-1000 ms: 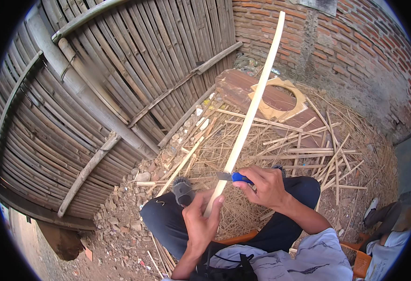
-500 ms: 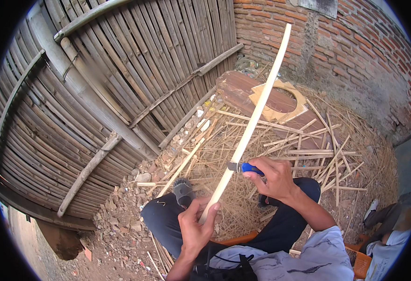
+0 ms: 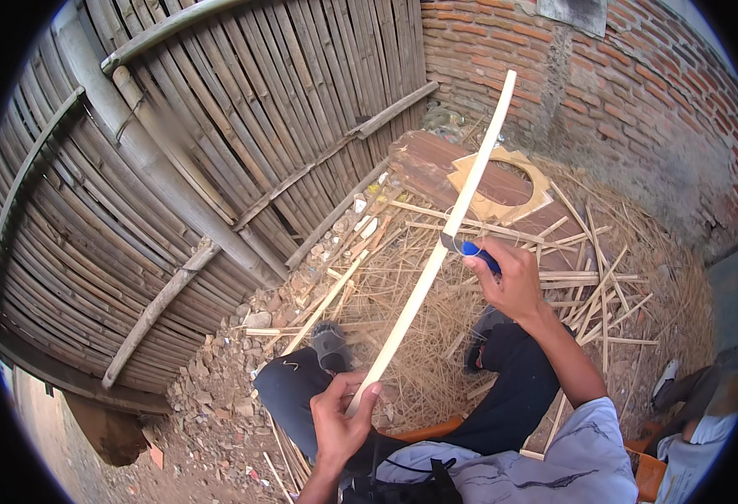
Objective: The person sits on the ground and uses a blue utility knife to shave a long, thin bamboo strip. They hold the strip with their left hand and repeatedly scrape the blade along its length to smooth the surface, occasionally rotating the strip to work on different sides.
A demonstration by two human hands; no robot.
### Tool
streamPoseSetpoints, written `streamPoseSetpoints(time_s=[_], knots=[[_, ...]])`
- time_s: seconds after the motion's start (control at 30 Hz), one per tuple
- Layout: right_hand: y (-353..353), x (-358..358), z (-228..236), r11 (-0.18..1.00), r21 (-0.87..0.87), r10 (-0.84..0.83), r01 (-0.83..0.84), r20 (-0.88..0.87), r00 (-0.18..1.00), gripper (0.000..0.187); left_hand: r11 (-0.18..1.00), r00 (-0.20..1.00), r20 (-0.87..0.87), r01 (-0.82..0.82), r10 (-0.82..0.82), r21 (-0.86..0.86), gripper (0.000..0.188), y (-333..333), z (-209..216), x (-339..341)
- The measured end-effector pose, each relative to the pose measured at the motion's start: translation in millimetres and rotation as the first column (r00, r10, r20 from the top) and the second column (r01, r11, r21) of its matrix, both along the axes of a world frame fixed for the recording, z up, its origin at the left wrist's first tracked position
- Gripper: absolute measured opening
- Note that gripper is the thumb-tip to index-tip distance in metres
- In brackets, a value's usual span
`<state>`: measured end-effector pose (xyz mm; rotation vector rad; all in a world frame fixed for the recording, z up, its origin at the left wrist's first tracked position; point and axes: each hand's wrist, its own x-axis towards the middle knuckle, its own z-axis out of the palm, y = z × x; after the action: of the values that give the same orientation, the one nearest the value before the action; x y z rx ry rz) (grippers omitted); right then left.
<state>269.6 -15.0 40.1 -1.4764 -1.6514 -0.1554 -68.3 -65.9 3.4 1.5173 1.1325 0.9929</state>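
Note:
A long pale strip of split wood or bamboo (image 3: 419, 294) slants up and away from my lap. My left hand (image 3: 341, 420) grips its near end, thumb laid along the top. In my right hand (image 3: 513, 279) is a knife with a blue handle (image 3: 480, 255), fingers wrapped round it. Its dark blade (image 3: 451, 244) rests against the strip's right edge, partway toward the far end. A thin curl of shaving loops by the blade.
Shavings and loose strips (image 3: 591, 290) cover the ground ahead. Behind them lies a brown board (image 3: 423, 160) with a cardboard piece (image 3: 545, 200) having a round hole. A bamboo fence (image 3: 243, 118) stands left, a brick wall (image 3: 638, 109) right. Another person's leg (image 3: 680, 388) shows at lower right.
My right hand and the knife have slid up and away along the strip. The strip's far end has dipped slightly, and my left hand has shifted a little nearer me.

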Motion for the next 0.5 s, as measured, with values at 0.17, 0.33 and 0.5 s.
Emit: streamPoseSetpoints(time_s=[0.17, 0.33, 0.5], knots=[[23, 42, 16, 0.995, -0.047, -0.086, 0.084, -0.044, 0.995, 0.035, 0.997, 1.000, -0.013, 0.004, -0.005, -0.080, 0.017, -9, -10, -17], [54, 79, 17, 0.988, -0.026, -0.153, 0.152, -0.024, 0.988, 0.039, 0.990, 1.000, 0.013, -0.002, 0.004, -0.138, 0.017, -14, -17, -28], [100, 172, 14, 0.960, -0.008, -0.277, 0.279, -0.164, 0.947, 0.042, 0.971, 1.000, -0.009, 0.016, -0.019, -0.237, 0.017, -25, -27, -55]])
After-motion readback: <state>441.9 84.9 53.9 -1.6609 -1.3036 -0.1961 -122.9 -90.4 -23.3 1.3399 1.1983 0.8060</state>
